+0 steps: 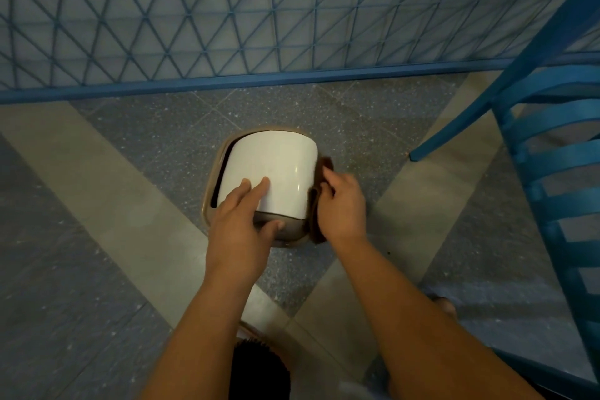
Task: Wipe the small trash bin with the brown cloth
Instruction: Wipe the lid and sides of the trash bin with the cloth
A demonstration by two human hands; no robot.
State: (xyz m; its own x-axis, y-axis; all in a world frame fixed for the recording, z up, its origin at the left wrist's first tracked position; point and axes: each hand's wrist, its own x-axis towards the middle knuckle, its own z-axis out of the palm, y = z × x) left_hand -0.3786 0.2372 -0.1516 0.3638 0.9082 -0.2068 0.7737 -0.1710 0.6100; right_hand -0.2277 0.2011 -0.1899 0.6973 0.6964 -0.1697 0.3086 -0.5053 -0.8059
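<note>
- Right hand (341, 204) fingers are curled tight on the brown cloth (324, 166), pressing it to the right wall of the small trash bin (279, 169)
- Left hand (242, 221) fingers lie flat and together on the white wall, with the thumb hooked over the base edge, so the hand holds the bin tilted on the speckled floor (130, 172)
- Judged from this, wiping is underway on the right side; the top wall, left side, base and beige rim look not yet reached
- A blue chair (552, 146) stands near on the right

Blue chair (467, 107) on speckled tiled floor (130, 172)
</note>
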